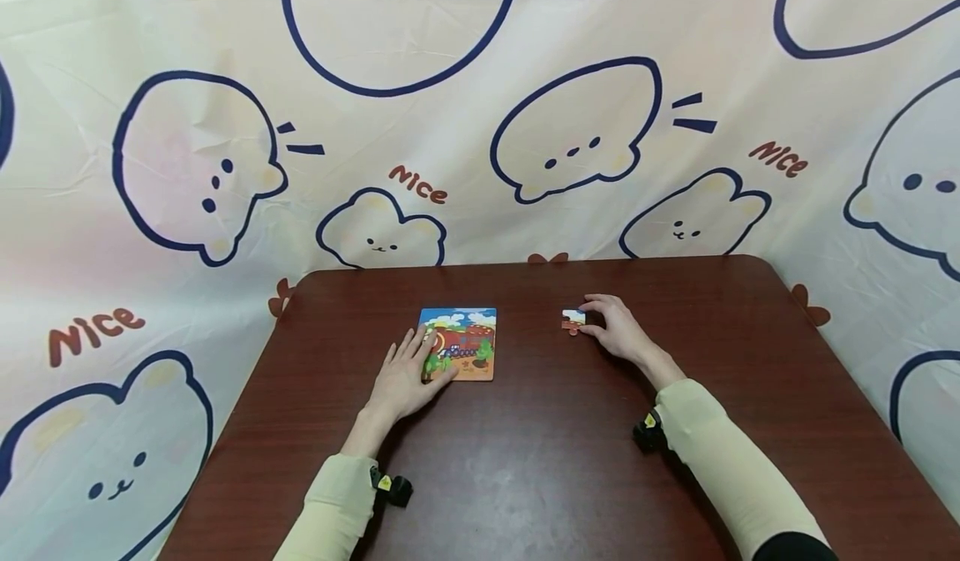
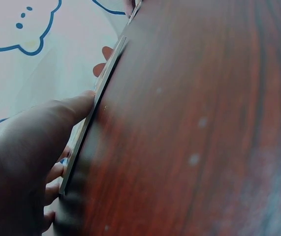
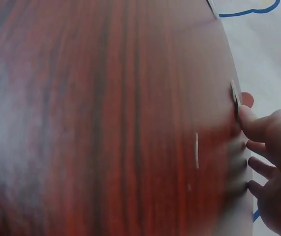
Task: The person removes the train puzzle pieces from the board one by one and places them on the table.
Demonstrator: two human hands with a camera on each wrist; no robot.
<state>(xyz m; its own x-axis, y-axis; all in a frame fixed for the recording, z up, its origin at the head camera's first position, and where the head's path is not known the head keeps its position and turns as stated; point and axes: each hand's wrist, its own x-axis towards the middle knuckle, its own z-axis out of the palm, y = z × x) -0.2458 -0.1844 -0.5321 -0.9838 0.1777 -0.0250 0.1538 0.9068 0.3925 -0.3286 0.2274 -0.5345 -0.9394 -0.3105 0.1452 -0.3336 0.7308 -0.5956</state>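
A square jigsaw puzzle (image 1: 476,344) lies flat on the table, its picture showing a train, cacti, orange ground and a cloudy blue sky. Over its left side rests my left hand (image 1: 405,378), fingers spread and fairly straight, the thumb by the lower edge. The left wrist view shows the puzzle (image 2: 92,118) edge-on, with the thumb of the left hand (image 2: 32,137) against it. To the right, my right hand (image 1: 618,330) pinches a small jigsaw piece (image 1: 573,320) between thumb and fingers. Edge-on in the right wrist view is that piece (image 3: 235,92), at the right thumb's tip.
The dark brown wooden table (image 1: 525,461) has rounded far corners. A pale cloth (image 1: 465,127) with cartoon outlines hangs close behind it and along both sides. Each wrist wears a small black camera, the left one (image 1: 397,489) and the right one (image 1: 648,434).
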